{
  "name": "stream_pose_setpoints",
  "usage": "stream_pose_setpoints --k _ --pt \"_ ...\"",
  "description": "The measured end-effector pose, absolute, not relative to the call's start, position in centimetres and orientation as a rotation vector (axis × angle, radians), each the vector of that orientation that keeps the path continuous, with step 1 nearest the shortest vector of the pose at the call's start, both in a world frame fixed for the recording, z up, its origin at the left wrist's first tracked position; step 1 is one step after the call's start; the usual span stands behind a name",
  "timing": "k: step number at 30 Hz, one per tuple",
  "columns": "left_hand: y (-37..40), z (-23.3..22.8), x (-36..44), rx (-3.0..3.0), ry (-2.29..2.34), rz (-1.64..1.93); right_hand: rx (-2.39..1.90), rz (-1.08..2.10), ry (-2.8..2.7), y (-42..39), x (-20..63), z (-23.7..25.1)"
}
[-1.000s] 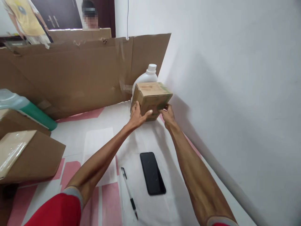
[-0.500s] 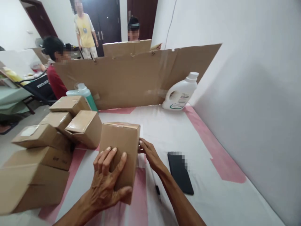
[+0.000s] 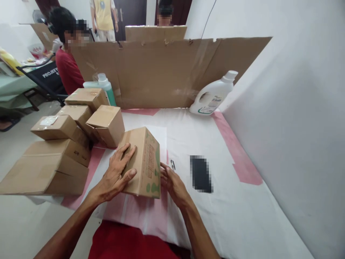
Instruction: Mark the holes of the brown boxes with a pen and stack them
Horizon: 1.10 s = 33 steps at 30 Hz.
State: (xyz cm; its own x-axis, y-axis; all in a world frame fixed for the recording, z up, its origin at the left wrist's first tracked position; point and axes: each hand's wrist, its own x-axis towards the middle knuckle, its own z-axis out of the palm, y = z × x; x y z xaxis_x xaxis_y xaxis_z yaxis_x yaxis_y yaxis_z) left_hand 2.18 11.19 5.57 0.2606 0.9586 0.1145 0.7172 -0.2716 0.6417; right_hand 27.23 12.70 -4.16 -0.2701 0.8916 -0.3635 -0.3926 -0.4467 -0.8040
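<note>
1. Cardboard box (image 3: 144, 162), brown with green print on its right face, sits on the desk (image 3: 242, 216) just in front of me, on the white-and-pink covering.
2. My left hand (image 3: 117, 174) lies flat on the box's top face, fingers spread and extended, thumb pressed near the front edge. It is an open palm press, not a closed grasp.
3. My right hand (image 3: 172, 183) is at the box's printed right side, fingers loosely open and touching the lower part of that face. It is not wrapped around anything.
4. Pen (image 3: 173, 164) lies on the desk just beyond my right hand, mostly hidden behind it.
5. Dark phone (image 3: 201, 173), blurred, lies flat on the desk to the right of the box, apart from both hands.
6. Stack of plain brown boxes (image 3: 67, 144) stands at the left edge of the desk; the nearest one is close to the box I hold.
7. Green bottle (image 3: 104, 86) with a pale cap stands behind that stack.
8. White jug (image 3: 212, 97) with a white cap stands at the far right corner, against the cardboard screen (image 3: 161, 72) and near the wall.
9. Other people are beyond the screen; one in a red shirt (image 3: 68, 72) sits at left.
</note>
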Motion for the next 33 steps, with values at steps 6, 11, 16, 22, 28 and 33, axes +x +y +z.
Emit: stream_pose_setpoints --k 6,11,16,22,28,33 --pt "10.9 5.4 0.5 2.021 1.516 0.677 -0.935 1.993 -0.794 7.9 24.9 -4.6" --pt "10.9 6.7 -0.7 1.831 1.430 0.824 -0.971 1.758 -0.999 8.2 26.9 -2.7" --pt "10.2 7.6 -0.9 1.593 1.358 0.892 -1.054 1.410 -1.224 9.5 29.5 0.4" --pt "10.0 7.1 -0.9 1.681 1.342 0.958 -1.164 1.240 -1.397 10.8 29.3 2.9" --pt "10.9 6.4 0.0 1.655 1.517 0.950 -1.332 1.188 -1.380 12.0 28.4 3.5" --pt "11.2 5.4 0.5 1.699 1.604 0.950 -1.303 1.100 -1.428 12.6 28.6 2.2"
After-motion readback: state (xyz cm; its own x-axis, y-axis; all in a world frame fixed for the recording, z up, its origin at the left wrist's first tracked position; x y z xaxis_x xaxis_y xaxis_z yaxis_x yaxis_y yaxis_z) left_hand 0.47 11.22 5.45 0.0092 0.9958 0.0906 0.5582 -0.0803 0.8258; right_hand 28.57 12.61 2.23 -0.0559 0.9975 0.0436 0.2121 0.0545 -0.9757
